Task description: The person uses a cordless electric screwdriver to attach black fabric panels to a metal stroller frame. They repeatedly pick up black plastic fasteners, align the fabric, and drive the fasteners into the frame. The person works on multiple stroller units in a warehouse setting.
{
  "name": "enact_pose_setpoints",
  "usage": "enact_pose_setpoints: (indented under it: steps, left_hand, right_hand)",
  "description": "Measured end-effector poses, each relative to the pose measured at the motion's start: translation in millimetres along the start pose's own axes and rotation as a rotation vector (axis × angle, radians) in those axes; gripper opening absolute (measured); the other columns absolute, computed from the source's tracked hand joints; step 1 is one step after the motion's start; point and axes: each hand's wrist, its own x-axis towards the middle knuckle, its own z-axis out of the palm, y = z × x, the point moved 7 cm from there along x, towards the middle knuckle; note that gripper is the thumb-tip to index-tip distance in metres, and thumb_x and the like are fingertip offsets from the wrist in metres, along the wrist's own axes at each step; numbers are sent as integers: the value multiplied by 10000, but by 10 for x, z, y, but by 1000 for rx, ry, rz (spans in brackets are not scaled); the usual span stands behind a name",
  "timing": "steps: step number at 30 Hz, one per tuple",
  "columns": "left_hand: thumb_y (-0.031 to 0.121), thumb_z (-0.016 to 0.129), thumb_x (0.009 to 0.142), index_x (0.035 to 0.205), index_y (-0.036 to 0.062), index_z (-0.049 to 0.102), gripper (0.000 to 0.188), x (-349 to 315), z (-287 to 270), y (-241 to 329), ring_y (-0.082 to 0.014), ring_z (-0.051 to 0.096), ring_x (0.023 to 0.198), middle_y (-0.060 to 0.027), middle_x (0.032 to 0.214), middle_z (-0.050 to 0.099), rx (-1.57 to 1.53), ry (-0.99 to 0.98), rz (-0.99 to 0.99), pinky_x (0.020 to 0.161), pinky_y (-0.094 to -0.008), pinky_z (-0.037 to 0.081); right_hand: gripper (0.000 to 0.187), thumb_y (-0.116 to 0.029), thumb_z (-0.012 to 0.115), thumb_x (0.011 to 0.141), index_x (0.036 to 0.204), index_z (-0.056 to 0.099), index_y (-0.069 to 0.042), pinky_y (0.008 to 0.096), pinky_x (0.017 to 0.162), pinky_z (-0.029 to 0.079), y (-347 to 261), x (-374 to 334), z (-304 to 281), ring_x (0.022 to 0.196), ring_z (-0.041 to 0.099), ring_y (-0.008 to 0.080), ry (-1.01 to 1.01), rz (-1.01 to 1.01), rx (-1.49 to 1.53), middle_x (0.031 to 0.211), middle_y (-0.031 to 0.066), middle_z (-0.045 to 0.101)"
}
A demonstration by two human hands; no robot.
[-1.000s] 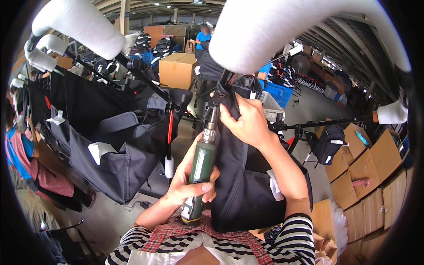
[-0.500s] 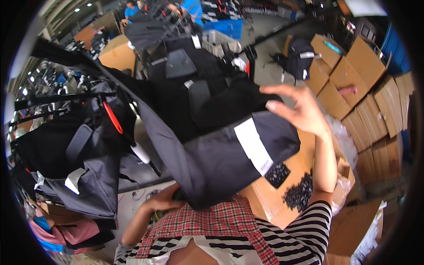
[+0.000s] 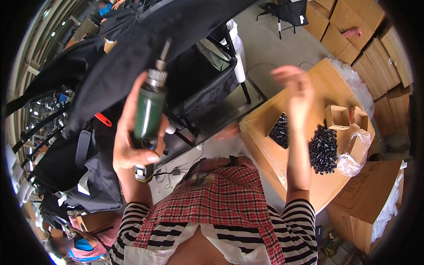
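My left hand (image 3: 128, 145) is raised at centre left, wrapped around a green electric screwdriver (image 3: 149, 112) whose metal bit points up and away. Behind the bit, a broad panel of black fabric (image 3: 132, 57) stretches across the upper left, apart from my fingers as far as I can see. My right hand (image 3: 293, 81) is in the air over a cardboard-topped surface (image 3: 260, 128). It is blurred, with its fingers loosely extended to the left and nothing visible in them. Below it lie a heap of small black parts (image 3: 323, 150) and another batch in a cut-out (image 3: 279, 131).
A black tubular frame (image 3: 247, 92) with black fabric and a white sleeve (image 3: 240, 66) stands ahead. Small cardboard boxes (image 3: 338, 117) and a plastic bag (image 3: 355, 152) sit beside the parts. Stacked cartons (image 3: 375, 57) line the right. Another black fabric piece (image 3: 99, 181) hangs at left.
My left hand has come up from low near the apron with the screwdriver. My right hand has left the black fabric with the white label, which has swung up and away to the left.
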Motion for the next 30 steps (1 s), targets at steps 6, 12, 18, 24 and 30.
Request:
enact_pose_setpoints:
  steps: [6, 12, 18, 24, 30]
  left_hand:
    - [-49, 771, 562, 1608, 83, 15, 1297, 43, 44, 89, -168, 592, 455, -181, 829, 575, -119, -31, 44, 417, -265, 500]
    - [-90, 759, 526, 1606, 68, 56, 1298, 58, 78, 28, -173, 595, 458, -204, 871, 580, -171, -26, 22, 415, -256, 494]
    - [-88, 744, 443, 1590, -2, 98, 1319, 59, 20, 32, -205, 648, 628, -217, 1071, 583, -250, -3, 56, 432, -264, 519]
    - [-37, 776, 505, 1607, 67, 72, 1311, 105, -25, -17, -210, 628, 528, -182, 924, 599, -259, -144, -4, 427, -280, 516]
    - [113, 845, 608, 1610, 108, 28, 1292, 190, -12, 70, -197, 607, 448, -124, 778, 560, -121, -85, 16, 419, -303, 526]
  right_hand:
    - [228, -160, 699, 932, 1072, 705, 20, 327, 774, 579, 740, -982, 1427, 885, 749, 231, -667, 332, -10, 1010, 169, 743]
    - [379, -316, 695, 942, 900, 662, 59, 381, 668, 542, 872, -1522, 2226, 775, 740, 257, -818, 175, -59, 946, 179, 744]
    - [277, -241, 558, 1047, 879, 638, -36, 269, 658, 539, 497, -1063, 1542, 804, 715, 146, -284, 482, 589, 941, 76, 752]
    - [243, -143, 449, 1063, 1137, 572, 53, 404, 904, 581, 698, 298, -86, 909, 670, 229, 108, 452, 1085, 989, 129, 653]
    - [322, -141, 358, 1085, 1198, 537, 101, 462, 961, 567, 565, 1252, -1479, 991, 685, 288, 522, 315, 785, 1065, 186, 670]
